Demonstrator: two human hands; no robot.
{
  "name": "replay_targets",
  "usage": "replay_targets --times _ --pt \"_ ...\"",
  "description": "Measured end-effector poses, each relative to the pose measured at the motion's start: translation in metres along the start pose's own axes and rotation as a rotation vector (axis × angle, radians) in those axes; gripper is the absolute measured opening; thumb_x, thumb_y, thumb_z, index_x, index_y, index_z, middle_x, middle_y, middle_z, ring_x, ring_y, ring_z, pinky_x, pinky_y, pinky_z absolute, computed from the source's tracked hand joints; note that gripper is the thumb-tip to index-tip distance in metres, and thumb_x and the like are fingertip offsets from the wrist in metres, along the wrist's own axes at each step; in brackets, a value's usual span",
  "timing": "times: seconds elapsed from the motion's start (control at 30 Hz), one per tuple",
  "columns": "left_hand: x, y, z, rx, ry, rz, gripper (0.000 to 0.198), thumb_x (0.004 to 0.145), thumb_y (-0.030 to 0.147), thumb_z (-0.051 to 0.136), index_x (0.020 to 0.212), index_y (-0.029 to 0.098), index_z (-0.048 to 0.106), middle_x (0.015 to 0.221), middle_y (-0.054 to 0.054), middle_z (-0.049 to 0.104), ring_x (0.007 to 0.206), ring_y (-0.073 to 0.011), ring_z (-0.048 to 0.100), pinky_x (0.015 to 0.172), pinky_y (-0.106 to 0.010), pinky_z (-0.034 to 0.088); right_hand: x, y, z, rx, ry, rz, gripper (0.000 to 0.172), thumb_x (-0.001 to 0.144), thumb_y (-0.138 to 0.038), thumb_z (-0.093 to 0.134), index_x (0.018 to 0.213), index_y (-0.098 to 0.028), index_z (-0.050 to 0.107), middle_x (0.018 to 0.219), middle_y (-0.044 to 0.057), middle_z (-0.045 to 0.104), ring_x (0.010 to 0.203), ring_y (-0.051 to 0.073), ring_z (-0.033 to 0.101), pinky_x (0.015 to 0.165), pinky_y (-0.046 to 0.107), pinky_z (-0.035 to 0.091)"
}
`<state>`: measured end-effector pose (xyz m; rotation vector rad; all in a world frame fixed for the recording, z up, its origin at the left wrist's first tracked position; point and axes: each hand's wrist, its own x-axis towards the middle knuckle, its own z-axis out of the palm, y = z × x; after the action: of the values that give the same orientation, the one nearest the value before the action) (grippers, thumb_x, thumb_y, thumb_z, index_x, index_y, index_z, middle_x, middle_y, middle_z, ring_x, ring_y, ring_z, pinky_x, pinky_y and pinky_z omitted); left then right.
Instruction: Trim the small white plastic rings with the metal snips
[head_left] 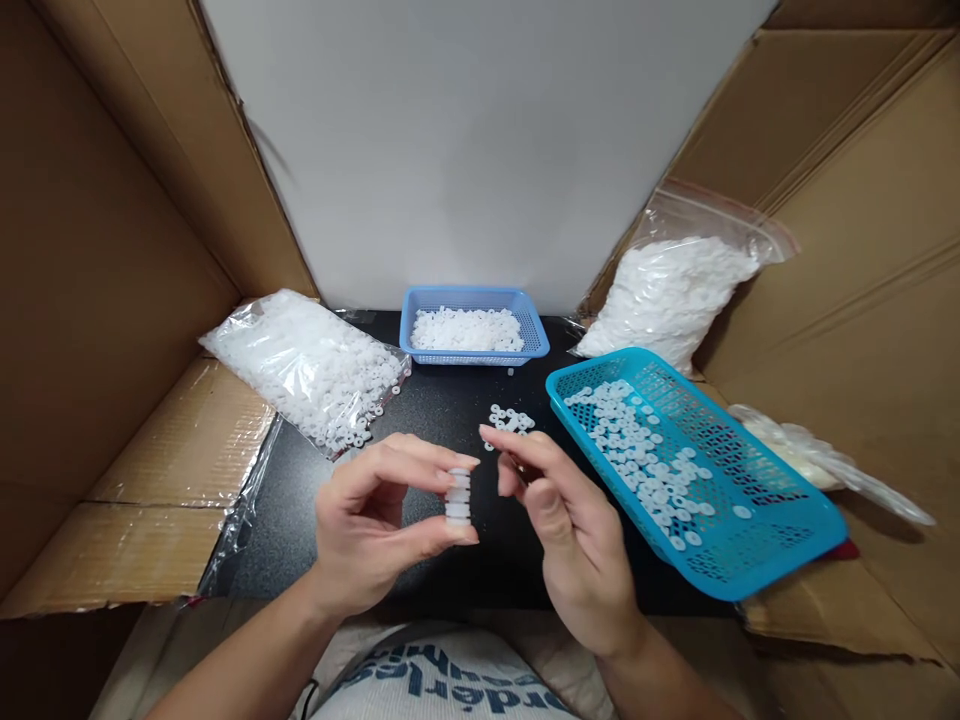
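My left hand (386,510) pinches a short stack of white plastic washers (458,497) end to end between thumb and fingertips, held upright above the black table (289,540). To its right is my right hand (574,530), apart from the stack, with its fingers curled in. A small dark edge shows between those fingers, too little to name. Just beyond the right fingertips lies a small pile of loose white washers (512,420) on the table. Nearest to the right hand is a turquoise basket (780,500) holding many loose white washers (637,450).
A blue basket (474,357) of small white pieces stands at the back. Clear bags of white pieces lie at the left (307,360) and back right (667,290). Another plastic bag (825,460) sits beyond the turquoise basket. Cardboard walls (847,250) flank the table; a white panel (480,150) rises behind.
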<state>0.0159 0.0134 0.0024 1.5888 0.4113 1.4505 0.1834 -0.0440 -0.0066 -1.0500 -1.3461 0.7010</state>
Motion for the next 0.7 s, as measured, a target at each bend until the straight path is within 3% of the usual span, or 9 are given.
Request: replay_targets --times 0.1,0.23,0.43,0.7 --pt "0.000 0.006 -0.001 -0.012 0.018 -0.059 0.029 0.069 0.014 0.095 0.094 0.021 0.081 0.094 -0.009 0.084 0.082 -0.0211 0.080 0.070 -0.028 0.065 -0.002 -0.002 -0.011 -0.301 -0.023 -0.308 0.038 0.106 -0.026 0.057 0.142 -0.032 0.066 0.089 0.003 0.067 0.077 0.015 0.065 0.067 0.026 0.054" --pt "-0.001 0.009 0.000 -0.036 0.019 -0.099 0.026 0.069 0.012 0.095 0.090 0.021 0.083 0.091 -0.007 0.083 0.084 -0.0192 0.080 0.073 -0.025 0.066 -0.002 -0.007 -0.019 -0.575 -0.028 -0.520 0.059 0.099 -0.006 0.061 0.151 -0.033 0.055 0.080 0.000 0.069 0.066 0.012 0.063 0.059 0.025 0.049" --pt "0.000 0.014 0.001 0.001 0.027 -0.145 0.020 0.069 0.015 0.095 0.085 0.020 0.083 0.087 -0.009 0.082 0.079 -0.0214 0.080 0.070 -0.029 0.067 0.002 -0.013 -0.019 -0.660 -0.051 -0.580 0.066 0.099 -0.004 0.062 0.156 -0.032 0.047 0.077 0.000 0.072 0.060 0.011 0.061 0.055 0.024 0.046" --pt "-0.001 0.019 0.002 0.031 0.035 -0.201 0.017 0.070 0.019 0.094 0.081 0.019 0.082 0.083 -0.009 0.080 0.074 -0.0195 0.077 0.067 -0.027 0.065 0.001 -0.013 -0.022 -0.747 -0.096 -0.617 0.064 0.103 -0.011 0.061 0.160 -0.029 0.041 0.078 0.001 0.074 0.062 0.012 0.061 0.058 0.025 0.045"
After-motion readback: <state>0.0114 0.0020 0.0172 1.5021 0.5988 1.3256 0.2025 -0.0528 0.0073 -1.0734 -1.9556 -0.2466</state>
